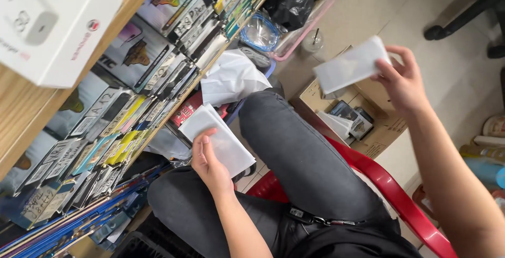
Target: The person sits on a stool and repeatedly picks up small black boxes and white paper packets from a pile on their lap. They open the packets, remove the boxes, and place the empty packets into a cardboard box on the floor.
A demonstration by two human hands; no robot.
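over the lap, the left hand (210,163) grasped a flat white rectangular packet (223,141), long axis slanting toward the shelf. the right hand (402,82) pinched a second white packet (351,66) above the cardboard box (379,132).

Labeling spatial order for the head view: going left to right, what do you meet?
White box on the wooden shelf → packed rows of flat packages → left hand holding a white packet → cardboard box on the floor → right hand, which holds another white packet.
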